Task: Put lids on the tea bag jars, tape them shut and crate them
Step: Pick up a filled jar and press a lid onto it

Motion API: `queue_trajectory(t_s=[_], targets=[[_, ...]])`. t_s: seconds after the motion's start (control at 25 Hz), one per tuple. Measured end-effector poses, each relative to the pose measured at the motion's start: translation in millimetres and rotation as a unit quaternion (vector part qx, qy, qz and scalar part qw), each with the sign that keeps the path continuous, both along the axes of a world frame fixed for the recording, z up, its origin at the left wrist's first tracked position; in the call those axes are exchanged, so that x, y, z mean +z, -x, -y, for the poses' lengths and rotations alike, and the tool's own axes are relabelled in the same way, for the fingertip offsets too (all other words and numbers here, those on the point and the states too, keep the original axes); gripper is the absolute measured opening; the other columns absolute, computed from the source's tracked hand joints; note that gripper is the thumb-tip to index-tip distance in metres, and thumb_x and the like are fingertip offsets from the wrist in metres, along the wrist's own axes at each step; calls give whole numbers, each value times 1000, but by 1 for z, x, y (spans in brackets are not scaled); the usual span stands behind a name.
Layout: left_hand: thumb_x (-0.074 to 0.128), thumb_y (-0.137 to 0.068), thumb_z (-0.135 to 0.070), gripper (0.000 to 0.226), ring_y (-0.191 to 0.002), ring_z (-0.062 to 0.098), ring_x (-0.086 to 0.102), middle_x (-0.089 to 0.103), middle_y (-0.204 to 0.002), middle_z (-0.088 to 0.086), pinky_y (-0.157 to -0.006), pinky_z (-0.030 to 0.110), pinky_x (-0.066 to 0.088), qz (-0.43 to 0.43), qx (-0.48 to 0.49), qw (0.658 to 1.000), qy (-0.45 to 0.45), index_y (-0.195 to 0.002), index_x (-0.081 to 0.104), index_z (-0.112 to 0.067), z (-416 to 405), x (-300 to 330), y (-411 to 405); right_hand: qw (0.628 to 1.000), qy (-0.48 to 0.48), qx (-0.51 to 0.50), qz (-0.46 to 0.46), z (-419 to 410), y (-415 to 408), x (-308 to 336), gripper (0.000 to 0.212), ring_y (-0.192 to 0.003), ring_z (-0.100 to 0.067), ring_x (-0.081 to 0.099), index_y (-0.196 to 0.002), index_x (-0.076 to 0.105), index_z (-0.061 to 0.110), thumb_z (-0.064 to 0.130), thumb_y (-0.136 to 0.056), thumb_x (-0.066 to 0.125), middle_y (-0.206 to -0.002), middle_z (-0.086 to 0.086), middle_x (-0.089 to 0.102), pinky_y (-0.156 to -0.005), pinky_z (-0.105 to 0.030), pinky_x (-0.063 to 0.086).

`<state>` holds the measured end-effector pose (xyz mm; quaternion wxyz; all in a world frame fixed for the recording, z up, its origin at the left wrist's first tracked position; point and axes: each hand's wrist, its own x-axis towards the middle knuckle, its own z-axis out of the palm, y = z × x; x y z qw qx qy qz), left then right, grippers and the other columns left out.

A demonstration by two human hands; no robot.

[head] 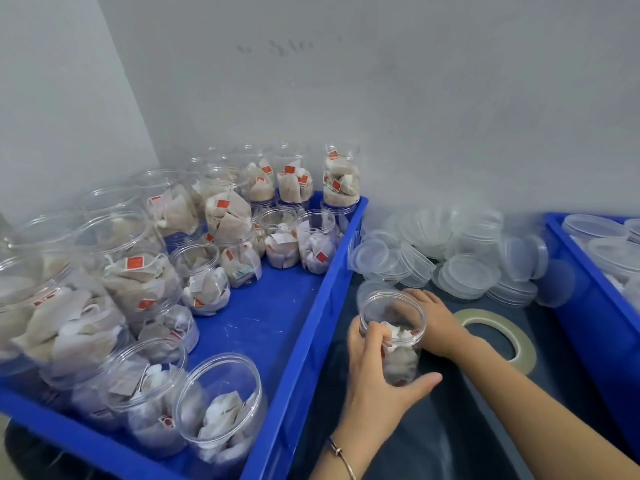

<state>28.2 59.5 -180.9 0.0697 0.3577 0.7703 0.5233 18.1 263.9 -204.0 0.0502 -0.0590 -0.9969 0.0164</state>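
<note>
A clear open jar (pixel 393 318) with tea bags stands on the dark table between two blue crates. My left hand (pixel 375 382) grips its near side, fingers curled round the body and thumb stretched along the base. My right hand (pixel 433 323) wraps the far right side of the same jar. No lid is on it. A heap of clear lids (pixel 450 258) lies just behind the jar. A roll of clear tape (pixel 502 336) lies flat to the right of my right wrist.
The blue crate (pixel 304 341) on the left holds several open tea bag jars (pixel 221 407), some stacked at the back. Another blue crate (pixel 588 306) at the right edge holds lidded jars (pixel 613 254). A grey wall is close behind.
</note>
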Motion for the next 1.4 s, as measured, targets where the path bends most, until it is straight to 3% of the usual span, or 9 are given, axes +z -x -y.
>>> queue_trajectory(t_s=[0.16,0.28,0.4,0.56,0.68,0.76,0.92,1.0,1.4], targets=[[92,-53,-35,68,-103,0,50,49,-110,-10,-87,12,41,59,-7,992,-111,-99,42,-26,-25,-8,-2,970,170,-50,-168,-12,-24,13,10,-87,-17,50,-87,56,14,22,-93,59,-87,9,54,-80,-28,39],[92,-55,-29,71,-110,6,52,51,-115,-7,-98,27,45,77,-56,986,-139,-104,42,-24,-41,-13,-4,808,481,-173,-294,-26,-36,37,25,-70,-13,47,-76,52,6,22,-90,64,-72,-2,50,-70,-30,41],[90,-58,-26,69,-113,8,53,50,-119,-9,-100,34,44,76,-77,983,-148,-107,42,-26,-46,-17,0,742,525,-249,-335,-29,-39,65,26,-72,-18,47,-80,53,5,26,-96,56,-77,-7,52,-72,-38,42],[88,-59,-15,99,-120,8,51,52,-126,-8,-101,22,43,122,-109,972,-170,-137,30,-34,-52,-24,10,541,740,-184,-355,-27,-67,98,16,-67,-10,61,-104,65,14,17,-96,51,-89,1,66,-60,-23,51],[87,-60,-5,108,-122,8,52,55,-130,-4,-100,20,44,146,-140,966,-164,-145,24,-27,-60,-20,15,838,488,-168,-177,0,-81,91,34,-82,-15,53,-124,63,18,6,-98,46,-93,2,60,-68,-20,44],[87,-61,-2,95,-121,11,54,56,-130,1,-100,28,47,142,-162,966,-143,-138,35,-20,-65,-15,20,934,281,-163,-151,20,-77,88,45,-106,-15,49,-126,63,21,-4,-93,45,-113,0,53,-88,-24,42],[30,-100,-41,18,-127,-1,38,65,-99,-23,-111,22,32,-87,-122,989,-5,-117,37,-38,-61,-6,17,974,119,-178,-77,63,-67,82,53,-136,-16,33,-145,38,27,43,-95,42,-147,6,39,-108,-34,30],[37,-85,-55,36,-120,4,33,64,-86,-27,-109,27,24,-319,-14,942,103,-113,53,-39,-67,2,16,972,-20,-220,-79,79,-64,71,63,-134,-23,36,-146,34,29,61,-92,34,-147,0,39,-103,-40,35],[80,-68,-17,57,-97,-7,55,53,-99,-23,-88,17,48,-155,-177,971,36,-99,41,-44,-67,10,28,992,87,44,-79,47,-83,88,36,-118,-8,51,-121,63,44,38,-84,64,-126,11,58,-94,-21,42]])
